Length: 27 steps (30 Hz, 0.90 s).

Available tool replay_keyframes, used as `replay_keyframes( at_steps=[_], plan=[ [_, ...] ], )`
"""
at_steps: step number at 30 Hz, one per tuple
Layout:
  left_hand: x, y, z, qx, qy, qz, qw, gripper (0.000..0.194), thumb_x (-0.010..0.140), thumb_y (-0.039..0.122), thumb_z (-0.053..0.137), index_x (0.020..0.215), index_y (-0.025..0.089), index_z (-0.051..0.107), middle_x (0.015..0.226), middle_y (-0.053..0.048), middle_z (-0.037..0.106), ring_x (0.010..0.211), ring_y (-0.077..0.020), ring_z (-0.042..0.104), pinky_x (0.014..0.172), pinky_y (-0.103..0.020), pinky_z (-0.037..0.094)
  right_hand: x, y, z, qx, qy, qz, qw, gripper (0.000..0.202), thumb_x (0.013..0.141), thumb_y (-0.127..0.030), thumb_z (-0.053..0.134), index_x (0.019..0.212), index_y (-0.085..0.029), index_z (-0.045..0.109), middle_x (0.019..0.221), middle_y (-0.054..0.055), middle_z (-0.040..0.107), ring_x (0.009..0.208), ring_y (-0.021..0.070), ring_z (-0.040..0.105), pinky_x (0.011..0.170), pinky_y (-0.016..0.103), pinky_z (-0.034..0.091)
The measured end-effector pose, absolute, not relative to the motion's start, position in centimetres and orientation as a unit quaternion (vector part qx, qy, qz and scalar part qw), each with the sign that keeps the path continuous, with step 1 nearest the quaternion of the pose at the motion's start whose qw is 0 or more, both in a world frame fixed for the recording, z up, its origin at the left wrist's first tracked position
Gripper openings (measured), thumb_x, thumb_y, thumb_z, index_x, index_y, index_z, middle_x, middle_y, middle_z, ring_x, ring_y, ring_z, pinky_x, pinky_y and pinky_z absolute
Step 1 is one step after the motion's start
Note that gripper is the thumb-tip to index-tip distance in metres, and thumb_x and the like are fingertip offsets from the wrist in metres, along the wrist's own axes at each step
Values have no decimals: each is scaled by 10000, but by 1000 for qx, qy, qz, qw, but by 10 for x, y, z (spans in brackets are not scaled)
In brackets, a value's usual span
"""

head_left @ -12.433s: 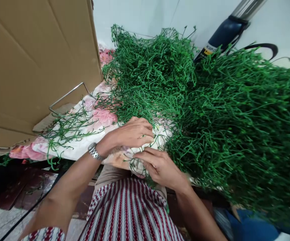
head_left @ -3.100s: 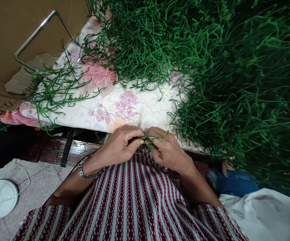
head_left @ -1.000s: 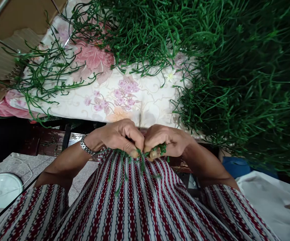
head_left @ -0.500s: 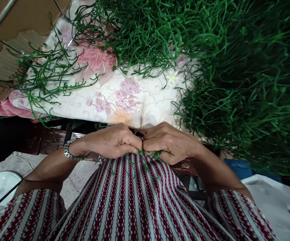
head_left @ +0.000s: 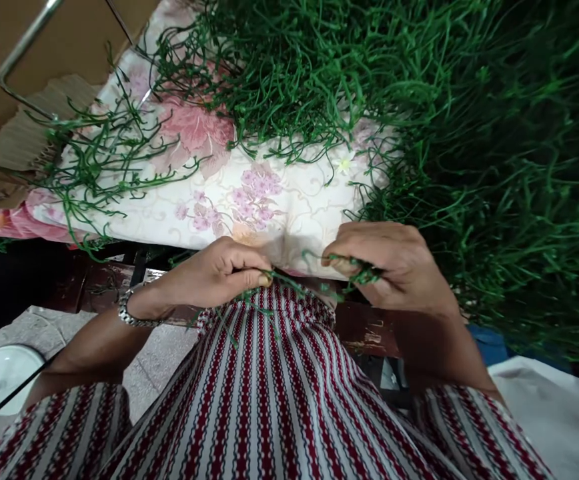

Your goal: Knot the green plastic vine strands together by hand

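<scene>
My left hand, with a metal watch band at the wrist, is closed in a pinch on thin green stems. Their ends hang down over the striped garment. To its right, my right hand is curled round a small bunch of green stems, partly hidden by the fingers. Both hands are held at the near edge of the flowered cloth. A large heap of the same kind of green stems lies just beyond my right hand.
A looser scatter of stems lies at the cloth's left. Brown cardboard with a bent metal rod stands at the far left. On the floor sit a white round lid and, at right, a white sheet.
My hands, touching before, have come apart. The right one has moved right and up with stems in it; the left stays near the lap, still pinching stems.
</scene>
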<state>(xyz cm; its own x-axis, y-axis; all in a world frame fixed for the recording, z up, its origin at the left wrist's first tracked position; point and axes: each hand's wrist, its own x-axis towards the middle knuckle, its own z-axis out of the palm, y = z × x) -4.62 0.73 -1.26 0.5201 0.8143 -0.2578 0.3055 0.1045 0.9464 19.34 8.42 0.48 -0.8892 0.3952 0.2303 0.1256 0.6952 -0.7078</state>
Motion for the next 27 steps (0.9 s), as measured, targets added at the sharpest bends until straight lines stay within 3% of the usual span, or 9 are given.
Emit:
replay_keyframes(
  at_steps=[5,11,16,20,23,27],
  plan=[
    [-29,11,-25,471,487,335,655,244,785,327,575,677,112,618,552,24,488,456,-46,354,414,-173,255,180,75,-9,-211,-887,377,160,212,816,-110,494,1006,-166,570,835,22,652,744,99,591,672,202,414],
    [-22,16,-33,366,502,437,651,233,734,333,647,660,119,593,588,11,519,537,-70,456,497,-182,347,181,67,-14,-270,-863,377,199,83,806,-100,507,765,-152,558,652,-13,551,591,72,498,564,188,357],
    [-9,19,-37,417,530,454,582,224,764,318,608,656,124,574,582,18,504,526,-69,436,494,-187,341,175,65,-14,-314,-844,367,234,103,796,-140,527,698,-167,509,607,-40,483,541,64,430,536,186,326],
    [3,18,-40,452,564,492,485,215,796,286,564,650,129,560,569,28,487,521,-64,414,481,-181,327,160,60,-22,-356,-795,437,223,56,796,-205,585,837,-180,555,713,-35,595,632,75,539,602,164,390],
    [8,17,-41,475,588,512,408,200,813,266,543,662,136,568,580,28,511,539,-67,445,512,-178,368,152,53,-28,-375,-776,454,228,155,784,-227,608,925,-185,560,754,-26,622,639,87,558,612,173,411],
    [10,15,-36,512,591,508,362,140,819,261,541,769,152,614,671,9,601,613,-86,530,591,-186,432,148,44,-34,-383,-783,423,248,106,768,-222,616,836,-171,551,672,-34,575,574,83,505,559,181,388]
  ],
)
